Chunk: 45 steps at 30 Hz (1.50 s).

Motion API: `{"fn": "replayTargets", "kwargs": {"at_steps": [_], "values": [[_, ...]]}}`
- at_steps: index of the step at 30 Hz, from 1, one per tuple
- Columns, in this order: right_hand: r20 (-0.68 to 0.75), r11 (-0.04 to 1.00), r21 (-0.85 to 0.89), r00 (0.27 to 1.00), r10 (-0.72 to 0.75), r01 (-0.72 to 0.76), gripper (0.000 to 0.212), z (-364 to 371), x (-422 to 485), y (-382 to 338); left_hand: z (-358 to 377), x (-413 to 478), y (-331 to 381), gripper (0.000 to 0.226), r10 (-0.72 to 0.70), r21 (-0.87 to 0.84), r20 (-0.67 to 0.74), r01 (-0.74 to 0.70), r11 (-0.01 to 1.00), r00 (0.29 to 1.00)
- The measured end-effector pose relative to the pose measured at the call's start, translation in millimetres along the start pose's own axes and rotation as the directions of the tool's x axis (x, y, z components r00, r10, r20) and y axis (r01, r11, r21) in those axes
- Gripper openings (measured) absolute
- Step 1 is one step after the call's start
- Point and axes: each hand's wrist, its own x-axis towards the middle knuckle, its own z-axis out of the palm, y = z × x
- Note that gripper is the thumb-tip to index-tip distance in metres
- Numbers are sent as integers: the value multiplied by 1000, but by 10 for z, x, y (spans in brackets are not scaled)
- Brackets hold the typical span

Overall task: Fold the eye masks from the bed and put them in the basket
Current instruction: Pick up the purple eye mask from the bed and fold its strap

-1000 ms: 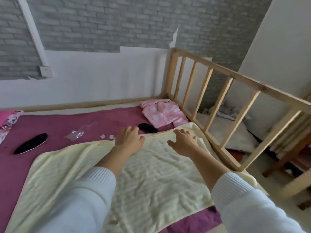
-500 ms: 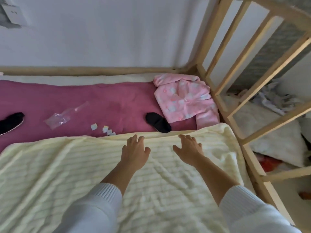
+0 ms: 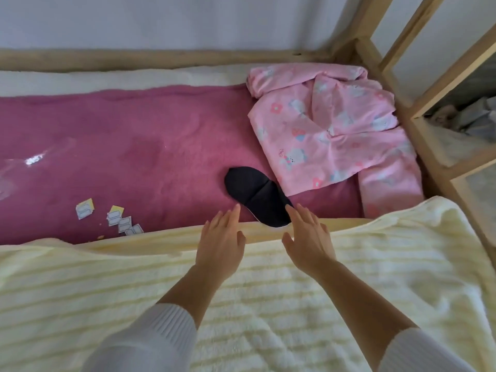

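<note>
A black eye mask point(image 3: 256, 195) lies flat on the magenta bed sheet point(image 3: 134, 146), its near end at the edge of the cream blanket point(image 3: 268, 304). My left hand point(image 3: 222, 242) hovers over the blanket edge just left of the mask, fingers apart and empty. My right hand point(image 3: 308, 237) is just right of the mask's near end, its fingertips touching or almost touching it, fingers spread and holding nothing. No basket is in view.
A folded pink patterned garment point(image 3: 330, 132) lies beside the mask at the right. Small paper scraps point(image 3: 112, 216) and a clear plastic wrapper point(image 3: 26, 162) lie on the sheet at the left. The wooden bed rail point(image 3: 418, 108) runs along the right.
The view has moved closer and lower onto the mask. Both hands have slid forward over the blanket to either side of the mask's near end.
</note>
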Motion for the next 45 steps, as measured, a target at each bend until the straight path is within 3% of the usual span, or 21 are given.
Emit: {"fn": "replayTargets", "kwargs": {"at_steps": [6, 8, 10, 11, 13, 15, 16, 17, 19, 20, 23, 25, 29, 36, 39, 41, 42, 45], "values": [[-5, 998, 5, 998, -70, 70, 44, 209, 263, 81, 238, 216, -55, 55, 56, 21, 82, -58, 998, 995], [-62, 994, 52, 994, -90, 94, 41, 153, 227, 44, 189, 183, -33, 55, 50, -90, 55, -45, 995, 997], [-125, 982, 132, 985, -122, 138, 38, 47, 128, -34, 59, 108, 44, 55, -31, -383, 25, 38, 923, 999], [-149, 968, 191, 980, -132, 160, 37, -24, 52, -86, -48, 59, 102, 56, -112, -569, 59, 126, 813, 992], [-180, 934, 280, 968, -173, 220, 35, -194, -165, -204, -304, -54, 220, 56, -266, -839, 204, 308, 448, 942], [-195, 904, 309, 950, -243, 295, 31, -385, -449, -326, -577, -231, 291, 46, -316, -903, 400, 429, 26, 860], [-191, 891, 311, 940, -283, 332, 30, -515, -617, -393, -728, -363, 304, 45, -285, -881, 473, 455, -132, 833], [-182, 875, 316, 929, -323, 366, 28, -648, -804, -463, -865, -524, 317, 42, -251, -852, 518, 469, -232, 818], [-146, 839, 365, 914, -377, 404, 26, -906, -1219, -598, -1113, -928, 367, 28, -210, -819, 554, 482, -312, 805], [-120, 819, 419, 918, -377, 391, 25, -1030, -1434, -651, -1220, -1146, 415, 24, -212, -816, 563, 495, -299, 799], [-40, 795, 513, 934, -354, 323, 19, -1374, -2065, -746, -1503, -1830, 542, 39, -197, -829, 558, 531, -172, 806], [-40, 831, 442, 933, -357, 337, 18, -1571, -2455, -768, -1679, -2296, 597, 42, -131, -848, 530, 523, -87, 838], [-151, 872, 285, 917, -369, 398, 26, -1900, -3188, -876, -2047, -3145, 728, 28, -41, -860, 491, 491, 137, 870], [-299, 867, 289, 898, -322, 407, 39, -2293, -4015, -1170, -2581, -4072, 905, 52, 249, -891, 445, 397, 220, 860], [-337, 857, 255, 872, -355, 447, 39, -2364, -4228, -1217, -2704, -4300, 934, 52, 237, -904, 386, 315, 290, 892], [-332, 845, 277, 870, -363, 458, 41, -2421, -4345, -1243, -2770, -4411, 950, 33, 220, -895, 298, 191, 403, 929], [-308, 831, 322, 880, -361, 454, 41, -2456, -4398, -1259, -2808, -4459, 963, 21, 204, -875, 252, 133, 465, 946], [-152, 753, 522, 913, -379, 400, 32, -2602, -4524, -1284, -2942, -4580, 973, 27, 174, -810, 199, 62, 583, 964]]}}
